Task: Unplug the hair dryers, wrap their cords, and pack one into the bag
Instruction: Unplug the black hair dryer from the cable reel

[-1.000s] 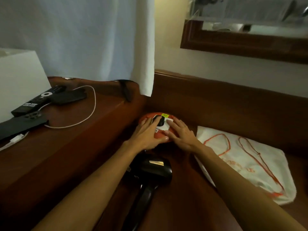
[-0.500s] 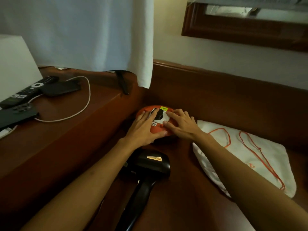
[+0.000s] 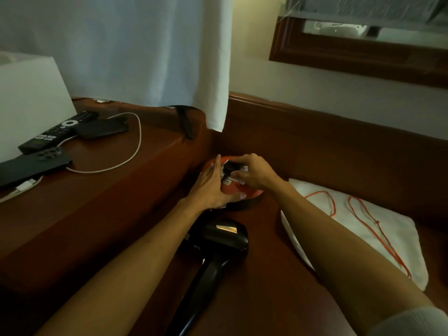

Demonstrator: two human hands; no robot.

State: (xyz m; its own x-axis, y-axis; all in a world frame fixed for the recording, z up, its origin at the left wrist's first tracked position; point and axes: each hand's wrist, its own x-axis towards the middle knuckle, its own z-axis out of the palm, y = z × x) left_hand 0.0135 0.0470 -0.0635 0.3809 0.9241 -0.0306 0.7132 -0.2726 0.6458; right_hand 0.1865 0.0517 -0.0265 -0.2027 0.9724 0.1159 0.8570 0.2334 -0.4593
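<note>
White box point(image 3: 29, 103) stood at ten o'clock on the raised wooden surface point(image 3: 101, 197). Beside it lay a black remote point(image 3: 57, 132), a dark phone point(image 3: 31, 167) and a looped white cable point(image 3: 131, 151). A pale curtain point(image 3: 145, 49) hung behind, at twelve o'clock. Orange round socket reel point(image 3: 236, 190) sat in the corner of the lower surface point(image 3: 264, 275), centre of view. Left hand point(image 3: 213, 187), fingers straight, pressed flat on the reel. Right hand point(image 3: 254, 172), its grip narrow, pinched a black plug point(image 3: 230, 167) at the reel's top; whether the plug was seated or free could not be told. Black hair dryer point(image 3: 218, 241) lay at six o'clock, just below the reel, handle pointing down. White bag point(image 3: 363, 234) with orange cord handles lay flat at three o'clock. A dark-framed window point(image 3: 358, 54) showed at one o'clock.
</note>
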